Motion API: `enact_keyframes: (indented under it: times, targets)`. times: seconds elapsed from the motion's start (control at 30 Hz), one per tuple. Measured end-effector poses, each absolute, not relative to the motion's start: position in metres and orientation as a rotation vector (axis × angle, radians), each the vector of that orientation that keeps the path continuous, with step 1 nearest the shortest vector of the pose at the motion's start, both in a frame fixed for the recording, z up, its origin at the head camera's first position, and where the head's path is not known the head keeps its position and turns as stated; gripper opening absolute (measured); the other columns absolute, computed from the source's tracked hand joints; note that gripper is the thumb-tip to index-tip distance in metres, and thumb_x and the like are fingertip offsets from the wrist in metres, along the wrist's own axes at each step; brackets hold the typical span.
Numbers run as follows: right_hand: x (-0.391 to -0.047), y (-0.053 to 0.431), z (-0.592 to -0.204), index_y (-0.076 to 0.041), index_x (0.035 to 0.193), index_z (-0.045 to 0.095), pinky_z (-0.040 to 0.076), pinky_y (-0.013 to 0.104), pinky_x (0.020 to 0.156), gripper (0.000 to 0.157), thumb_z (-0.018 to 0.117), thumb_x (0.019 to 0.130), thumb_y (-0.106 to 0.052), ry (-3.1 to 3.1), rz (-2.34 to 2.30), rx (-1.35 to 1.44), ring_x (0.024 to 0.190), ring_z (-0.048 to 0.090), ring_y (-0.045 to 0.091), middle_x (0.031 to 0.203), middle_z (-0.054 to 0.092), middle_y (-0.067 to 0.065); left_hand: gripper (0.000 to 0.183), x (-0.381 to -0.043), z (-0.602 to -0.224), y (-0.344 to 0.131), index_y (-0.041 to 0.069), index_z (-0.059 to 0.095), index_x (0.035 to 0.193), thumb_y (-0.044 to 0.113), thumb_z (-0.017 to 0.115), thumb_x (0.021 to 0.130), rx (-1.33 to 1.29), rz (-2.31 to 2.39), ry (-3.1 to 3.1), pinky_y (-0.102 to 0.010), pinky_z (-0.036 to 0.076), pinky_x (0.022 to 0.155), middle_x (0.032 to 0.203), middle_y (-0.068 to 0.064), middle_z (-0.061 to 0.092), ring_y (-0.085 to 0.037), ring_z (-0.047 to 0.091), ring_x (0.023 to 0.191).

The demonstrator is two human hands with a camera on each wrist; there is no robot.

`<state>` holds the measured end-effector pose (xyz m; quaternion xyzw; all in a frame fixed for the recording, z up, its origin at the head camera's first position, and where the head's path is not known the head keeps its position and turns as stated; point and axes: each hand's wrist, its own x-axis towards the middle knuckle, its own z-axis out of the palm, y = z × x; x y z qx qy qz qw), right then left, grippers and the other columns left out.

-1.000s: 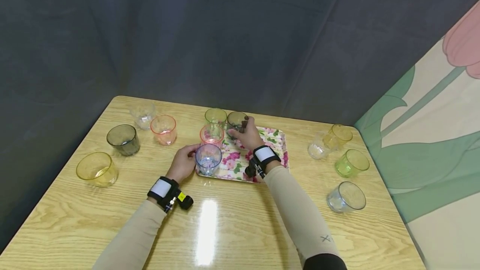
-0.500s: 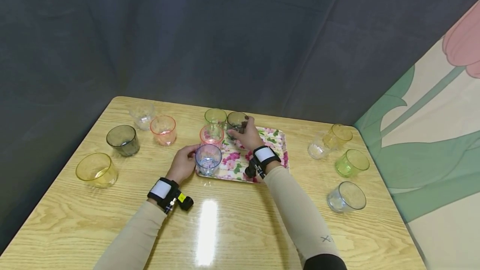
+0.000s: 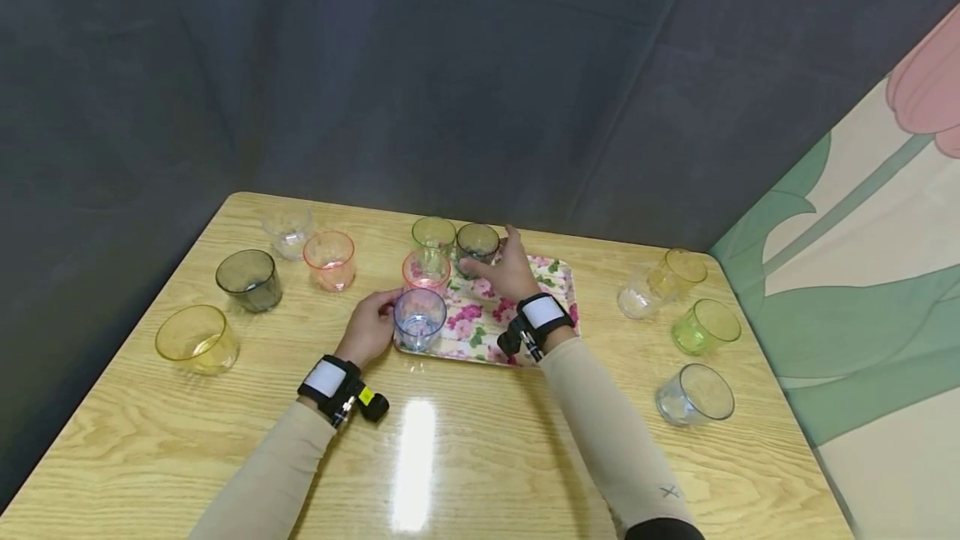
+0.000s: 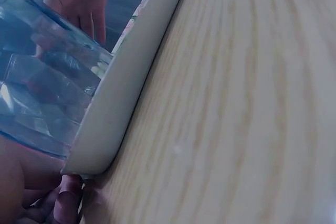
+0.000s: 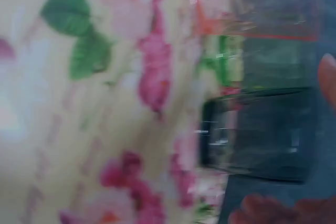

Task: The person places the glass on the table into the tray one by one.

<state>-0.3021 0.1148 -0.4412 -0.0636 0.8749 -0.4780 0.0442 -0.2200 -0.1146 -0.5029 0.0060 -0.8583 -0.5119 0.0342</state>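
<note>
My left hand [image 3: 367, 330] grips the left edge of a flowered tray [image 3: 480, 325]; in the left wrist view, its fingers [image 4: 68, 200] curl under the tray's corner beside a blue-tinted glass [image 4: 47, 77]. That glass stands upright at the tray's front left. Behind it are a pink glass [image 3: 426, 273] and a green glass [image 3: 433, 233]. At the back, a smoky grey glass [image 3: 477, 247] stands next to the green one. My right hand [image 3: 513, 269] is spread around the grey glass. In the right wrist view, gaps show between the glass and its thumb and fingers.
To the left stand a yellow glass [image 3: 197, 340], a dark grey glass [image 3: 251, 280], a pink glass [image 3: 330, 261] and a colourless glass [image 3: 288, 233]. On the right are another yellow glass [image 3: 678, 269], a colourless one [image 3: 637, 298], a green one [image 3: 705, 327] and a bluish-grey one [image 3: 693, 396].
My right hand has let go of the grey glass, its fingers opening and drawing back slightly right. The glass stays at the tray's back. My left hand holds its place.
</note>
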Motion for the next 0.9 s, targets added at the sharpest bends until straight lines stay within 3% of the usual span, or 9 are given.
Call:
enact_keyframes:
  times: [0.2,0.47,0.67,0.9]
  targets:
    - [-0.281,0.133,-0.419,-0.005,0.149,0.012,0.039,0.052,0.103,0.093,0.064,0.085,-0.045,2.732,-1.459,-0.146,0.131,0.031,0.033,0.148,0.027,0.022,0.04,-0.219,-0.501,-0.115,-0.001,0.056,0.127,-0.006,0.05,0.087,0.024,-1.581,-2.643,-0.036,0.046,0.079,0.103,-0.019,0.061,-0.024,0.052,0.092]
    - [-0.241,0.164,-0.384,-0.005,0.124,0.053,0.044,0.05,0.098,0.045,0.062,0.089,-0.032,2.83,-1.429,-0.323,0.11,0.052,0.026,0.123,0.056,0.015,0.04,-0.218,-0.502,-0.116,-0.002,0.057,0.126,-0.006,0.05,0.087,-0.006,-1.553,-2.64,-0.039,0.047,0.08,0.101,-0.02,0.06,-0.025,0.053,0.091]
    - [-0.208,0.193,-0.364,-0.006,0.121,0.055,0.045,0.053,0.097,0.042,0.063,0.089,-0.031,2.907,-1.42,-0.404,0.11,0.053,0.026,0.121,0.058,0.015,0.04,-0.22,-0.505,-0.116,-0.002,0.057,0.125,-0.007,0.05,0.086,0.007,-1.569,-2.619,-0.039,0.047,0.079,0.099,-0.02,0.06,-0.026,0.053,0.091]
    - [-0.168,0.243,-0.358,-0.005,0.126,0.052,0.042,0.053,0.099,0.045,0.064,0.088,-0.027,3.062,-1.383,-0.304,0.114,0.05,0.024,0.125,0.055,0.015,0.04,-0.221,-0.506,-0.115,-0.002,0.057,0.125,-0.007,0.05,0.086,0.008,-1.567,-2.627,-0.04,0.047,0.08,0.1,-0.02,0.06,-0.026,0.053,0.091]
